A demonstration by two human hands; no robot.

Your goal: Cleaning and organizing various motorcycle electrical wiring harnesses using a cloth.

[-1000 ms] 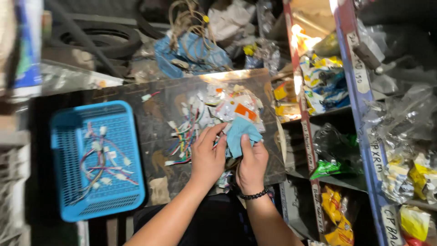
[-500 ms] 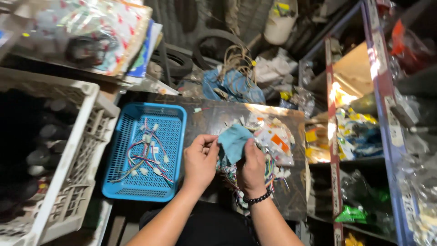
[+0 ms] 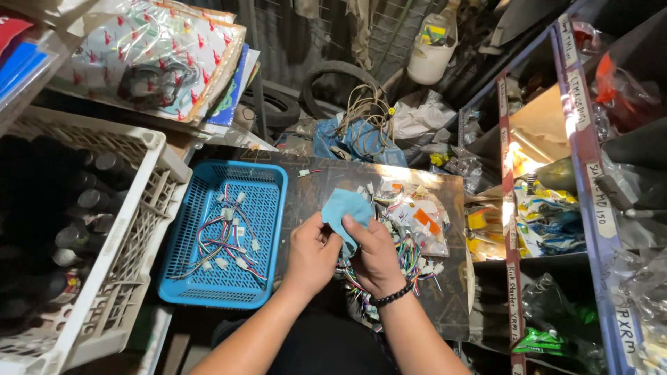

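Your left hand (image 3: pixel 313 253) and right hand (image 3: pixel 375 257) both pinch the light, limp blue cloth (image 3: pixel 345 210) over the board's (image 3: pixel 326 182) middle, probably around a thin wire connector, so grip it by the bunched folds, not the loose edge.

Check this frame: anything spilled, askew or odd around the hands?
Nothing looks spilled or broken. Both hands, left hand and right hand, hold a blue cloth over a loose heap of wire connectors on the board; more lie in the blue basket. Cluttered, not damaged.
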